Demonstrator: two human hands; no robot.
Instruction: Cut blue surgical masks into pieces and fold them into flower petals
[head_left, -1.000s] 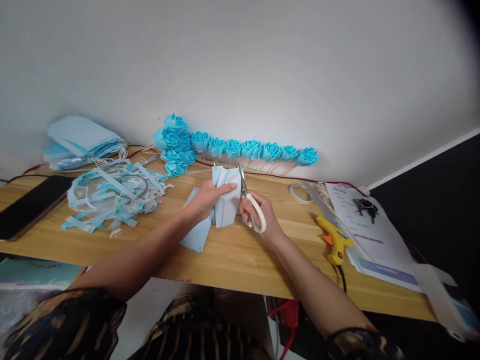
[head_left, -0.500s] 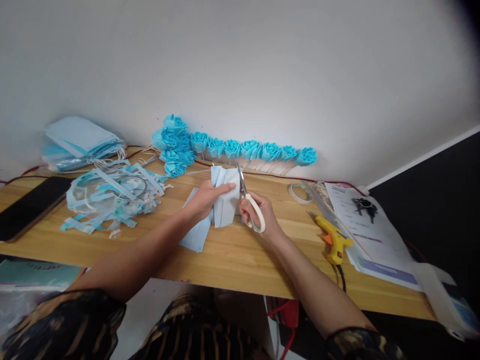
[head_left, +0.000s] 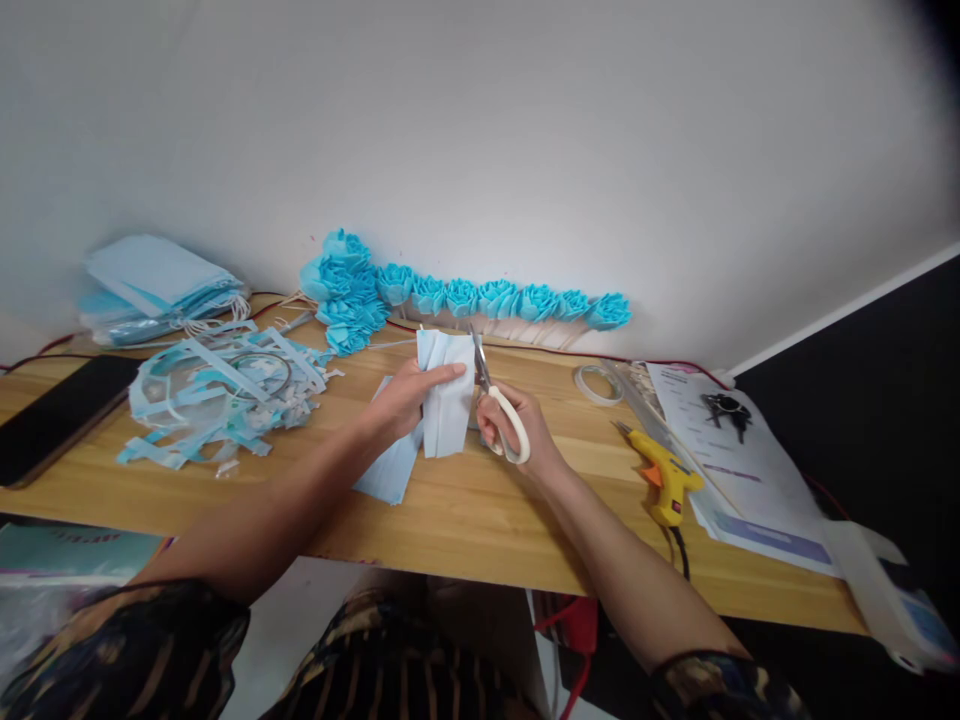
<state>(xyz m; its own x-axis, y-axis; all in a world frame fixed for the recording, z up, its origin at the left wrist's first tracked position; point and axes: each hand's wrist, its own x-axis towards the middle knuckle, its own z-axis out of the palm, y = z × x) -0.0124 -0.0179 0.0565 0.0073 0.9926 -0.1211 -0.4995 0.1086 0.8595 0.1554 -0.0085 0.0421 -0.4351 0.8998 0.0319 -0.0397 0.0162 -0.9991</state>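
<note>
My left hand pinches a pale blue pleated face mask, thumb across its front, holding it upright above the table. In my right hand is a pair of scissors with white handles, fingers through the loops. The blades point up and away, along the mask's right edge; whether they are closed on it I cannot tell. Under my left hand another light blue folded piece lies on the wood, partly covered by the hand and the held mask.
Blue cut strips lie heaped at left, before a stack of masks and beside a black phone. Blue flowers line the wall. Rightward are a tape roll, a yellow glue gun, papers and keys.
The mask in my left hand has shifted very slightly left. My right hand and the scissors stay at almost the same spot; the whole view drifts a little.
</note>
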